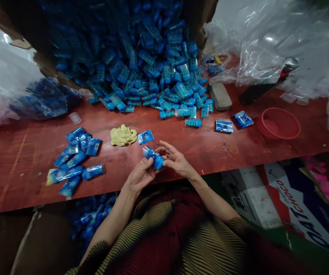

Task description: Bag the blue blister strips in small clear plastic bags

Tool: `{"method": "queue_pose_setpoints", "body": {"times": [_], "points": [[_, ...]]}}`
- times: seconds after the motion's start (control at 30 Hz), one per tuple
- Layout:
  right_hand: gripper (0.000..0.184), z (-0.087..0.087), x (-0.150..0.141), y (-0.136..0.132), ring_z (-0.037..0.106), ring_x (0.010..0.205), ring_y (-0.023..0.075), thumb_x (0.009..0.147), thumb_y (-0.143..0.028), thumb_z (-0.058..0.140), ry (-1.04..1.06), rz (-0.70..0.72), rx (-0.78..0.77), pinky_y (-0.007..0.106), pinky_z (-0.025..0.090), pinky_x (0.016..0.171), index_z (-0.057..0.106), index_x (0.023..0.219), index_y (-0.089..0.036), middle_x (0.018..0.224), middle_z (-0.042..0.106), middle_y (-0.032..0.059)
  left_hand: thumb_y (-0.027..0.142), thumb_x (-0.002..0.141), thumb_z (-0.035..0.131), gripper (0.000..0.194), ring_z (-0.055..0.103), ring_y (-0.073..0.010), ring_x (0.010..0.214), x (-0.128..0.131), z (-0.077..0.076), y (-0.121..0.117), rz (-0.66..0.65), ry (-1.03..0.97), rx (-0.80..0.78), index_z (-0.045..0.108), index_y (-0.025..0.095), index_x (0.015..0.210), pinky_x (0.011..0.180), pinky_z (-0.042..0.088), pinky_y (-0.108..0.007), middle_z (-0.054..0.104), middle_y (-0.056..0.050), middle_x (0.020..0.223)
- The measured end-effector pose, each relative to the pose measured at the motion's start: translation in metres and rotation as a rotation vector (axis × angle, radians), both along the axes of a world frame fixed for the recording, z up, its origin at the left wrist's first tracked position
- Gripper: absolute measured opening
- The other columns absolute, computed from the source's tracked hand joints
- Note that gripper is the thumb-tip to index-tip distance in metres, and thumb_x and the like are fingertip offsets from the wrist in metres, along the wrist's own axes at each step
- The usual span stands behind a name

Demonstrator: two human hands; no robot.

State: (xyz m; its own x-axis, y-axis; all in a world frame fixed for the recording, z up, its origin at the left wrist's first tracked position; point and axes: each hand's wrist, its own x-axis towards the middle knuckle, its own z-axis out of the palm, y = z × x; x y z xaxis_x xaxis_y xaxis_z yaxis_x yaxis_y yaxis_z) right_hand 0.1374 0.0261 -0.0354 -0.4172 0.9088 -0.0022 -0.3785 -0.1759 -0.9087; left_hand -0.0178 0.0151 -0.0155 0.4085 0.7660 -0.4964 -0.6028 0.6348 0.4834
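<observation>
Between my two hands, just above the table's front part, is a small blue-capped bottle [153, 157] with a blue printed wrapper around it. My left hand [141, 173] grips it with the thumb on its near side. At the cap end, my right hand [178, 160] touches it with thumb and bent fingers, the forefinger stretched out. A flat blue printed sleeve [145, 137] lies just beyond the hands, beside a crumpled yellow-green cloth [123, 135]. To the left, several blue-wrapped bottles [76, 158] lie in a loose heap.
A large pile of blue-capped bottles [149, 84] spills from a carton at the back. On the right are a grey block [219, 95], two stacks of blue sleeves [224, 126], a red bowl [279, 123] and a dark cylindrical tool [263, 89]. Cartons stand below the table edge.
</observation>
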Motion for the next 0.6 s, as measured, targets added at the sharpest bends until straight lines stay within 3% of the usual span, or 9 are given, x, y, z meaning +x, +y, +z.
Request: {"method": "queue_pose_setpoints", "body": {"times": [0.17, 0.43, 0.6], "points": [[0.064, -0.004, 0.0, 0.002, 0.053, 0.109, 0.0161, 0.075, -0.035, 0.068, 0.01, -0.024, 0.054, 0.032, 0.043, 0.096, 0.043, 0.134, -0.03, 0.116, 0.054, 0.0027, 0.017, 0.074, 0.068, 0.024, 0.066, -0.0154, 0.083, 0.003, 0.004, -0.003, 0.039, -0.042, 0.021, 0.064, 0.017, 0.098, 0.076, 0.052, -0.028, 0.071, -0.003, 0.092], [0.058, -0.002, -0.002, -0.003, 0.055, 0.093, 0.0135, 0.082, -0.038, 0.06, -0.053, -0.024, 0.067, 0.027, 0.048, 0.083, 0.041, 0.136, -0.028, 0.113, 0.054, 0.0033, 0.02, 0.078, 0.064, 0.023, 0.066, -0.0141, 0.084, 0.01, 0.006, -0.006, 0.097, -0.039, 0.012, 0.065, 0.016, 0.101, 0.083, 0.052, -0.028, 0.071, -0.004, 0.093], [0.058, -0.003, -0.001, -0.003, 0.055, 0.095, 0.0132, 0.082, -0.037, 0.06, -0.038, -0.002, 0.09, 0.027, 0.048, 0.084, 0.04, 0.136, -0.028, 0.113, 0.054, 0.0032, 0.023, 0.08, 0.062, 0.025, 0.066, -0.0145, 0.082, 0.015, 0.006, -0.008, 0.143, 0.002, 0.007, 0.064, 0.016, 0.104, 0.082, 0.053, -0.03, 0.071, -0.004, 0.092]]}}
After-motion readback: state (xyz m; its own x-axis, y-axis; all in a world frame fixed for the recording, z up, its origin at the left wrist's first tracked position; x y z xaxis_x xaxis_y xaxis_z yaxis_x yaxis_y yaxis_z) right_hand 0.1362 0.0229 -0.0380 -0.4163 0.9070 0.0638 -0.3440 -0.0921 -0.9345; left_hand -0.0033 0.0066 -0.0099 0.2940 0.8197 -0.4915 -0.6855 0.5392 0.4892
